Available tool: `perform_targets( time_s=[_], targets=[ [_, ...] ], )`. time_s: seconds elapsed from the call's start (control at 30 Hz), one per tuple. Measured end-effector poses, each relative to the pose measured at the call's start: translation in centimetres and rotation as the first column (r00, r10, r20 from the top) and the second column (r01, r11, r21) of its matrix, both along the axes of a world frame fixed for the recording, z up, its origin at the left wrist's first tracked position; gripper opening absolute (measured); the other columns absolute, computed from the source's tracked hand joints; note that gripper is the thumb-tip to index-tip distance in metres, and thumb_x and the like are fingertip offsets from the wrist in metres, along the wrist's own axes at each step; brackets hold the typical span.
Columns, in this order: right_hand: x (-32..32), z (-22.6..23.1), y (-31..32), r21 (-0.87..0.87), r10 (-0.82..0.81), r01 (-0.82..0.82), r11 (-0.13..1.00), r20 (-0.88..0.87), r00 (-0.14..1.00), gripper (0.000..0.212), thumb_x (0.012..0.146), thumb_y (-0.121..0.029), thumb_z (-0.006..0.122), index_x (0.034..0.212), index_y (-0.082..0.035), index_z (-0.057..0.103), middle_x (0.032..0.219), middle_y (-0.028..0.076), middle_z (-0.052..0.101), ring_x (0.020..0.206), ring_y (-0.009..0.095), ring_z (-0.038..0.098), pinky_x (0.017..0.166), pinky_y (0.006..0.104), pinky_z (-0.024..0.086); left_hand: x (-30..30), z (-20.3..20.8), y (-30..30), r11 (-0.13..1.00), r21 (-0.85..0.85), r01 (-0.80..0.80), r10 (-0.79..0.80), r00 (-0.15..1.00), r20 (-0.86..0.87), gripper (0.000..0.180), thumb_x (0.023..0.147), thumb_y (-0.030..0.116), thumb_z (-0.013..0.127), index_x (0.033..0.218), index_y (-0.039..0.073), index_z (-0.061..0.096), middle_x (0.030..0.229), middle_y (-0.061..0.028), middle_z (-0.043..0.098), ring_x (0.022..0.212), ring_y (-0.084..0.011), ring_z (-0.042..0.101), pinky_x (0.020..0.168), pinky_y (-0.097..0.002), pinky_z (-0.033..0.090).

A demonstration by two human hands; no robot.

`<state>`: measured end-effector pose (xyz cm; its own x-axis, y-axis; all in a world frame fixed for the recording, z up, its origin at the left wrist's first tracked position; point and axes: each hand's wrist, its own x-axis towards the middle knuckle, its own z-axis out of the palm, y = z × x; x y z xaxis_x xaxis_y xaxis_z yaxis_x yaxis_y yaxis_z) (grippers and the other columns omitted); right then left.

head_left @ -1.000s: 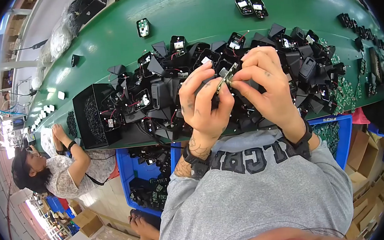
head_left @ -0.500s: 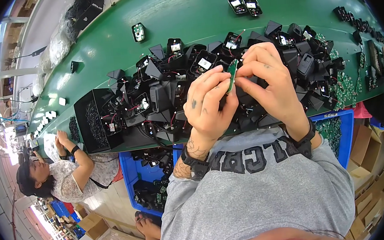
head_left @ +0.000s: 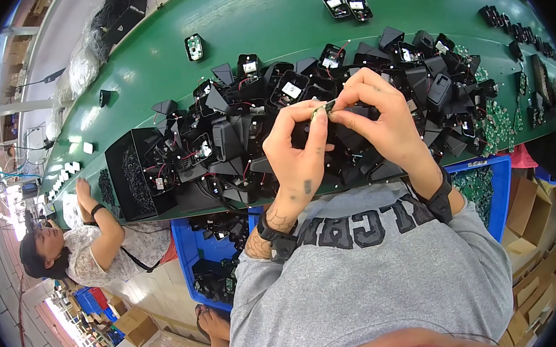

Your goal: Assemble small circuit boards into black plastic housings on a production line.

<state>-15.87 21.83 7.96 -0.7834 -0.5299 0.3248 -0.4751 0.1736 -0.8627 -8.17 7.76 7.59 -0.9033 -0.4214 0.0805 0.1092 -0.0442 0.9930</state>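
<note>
Above the pile, my left hand (head_left: 299, 145) pinches a small green circuit board (head_left: 319, 111) between thumb and bent fingers, and most of the board is hidden by them. At its right end a small dark part (head_left: 329, 105) shows. The fingertips of my right hand (head_left: 382, 118) are closed at that end, on or against the dark part; whether it is joined to the board I cannot tell. Below and around both hands lie many black plastic housings (head_left: 227, 138), some with red wires and white pieces inside.
On the green table (head_left: 264, 16) stands a black box (head_left: 117, 162) of small black parts at the left. Loose green boards (head_left: 497, 124) lie right. Blue bins (head_left: 182, 248) stand below the table's near edge. A co-worker (head_left: 102, 245) sits at the left.
The board has tilted from nearly upright, its green face visible, to mostly hidden behind my fingers. My left hand has turned, bringing its thumb up, and the right fingertips have drawn in to the board's end.
</note>
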Motion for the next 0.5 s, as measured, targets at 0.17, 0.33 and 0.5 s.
perform_targets(
  time_s=[0.17,0.33,0.5],
  targets=[
    [-0.33,-0.25,0.32,-0.130,-0.019,0.037,0.991,0.136,0.990,0.029,0.070,0.005,0.074,0.096,-0.001,0.063,0.092,0.005,0.056,0.087,0.013,0.058,0.076,0.0246,0.049,-0.47,-0.14,-0.24,0.995,-0.080,0.064,-0.065,0.998,-0.015,0.011,0.091,0.008,0.059,0.097,-0.001,0.061,0.100,-0.0082,0.063,0.080,-0.0085,0.061,0.051,-0.0199,0.056],
    [-0.29,-0.79,0.88,-0.208,0.077,-0.022,0.978,0.262,0.962,0.026,0.072,0.005,0.073,0.097,0.001,0.066,0.099,0.005,0.058,0.087,0.011,0.058,0.075,0.0236,0.050,-0.56,0.35,-0.11,0.992,-0.104,0.072,-0.073,0.997,-0.004,0.008,0.087,0.005,0.064,0.090,-0.002,0.062,0.096,-0.0090,0.065,0.072,-0.0084,0.062,0.049,-0.0214,0.054],
    [0.30,-0.44,0.80,-0.154,0.018,0.015,0.988,0.213,0.977,0.021,0.073,0.003,0.073,0.094,0.000,0.067,0.100,0.005,0.059,0.086,0.011,0.058,0.073,0.0223,0.048,-0.54,-0.02,0.08,0.988,-0.147,0.038,-0.038,0.999,0.007,0.008,0.086,0.005,0.065,0.089,-0.002,0.063,0.092,-0.0079,0.066,0.070,-0.0083,0.061,0.047,-0.0210,0.052]
  ],
)
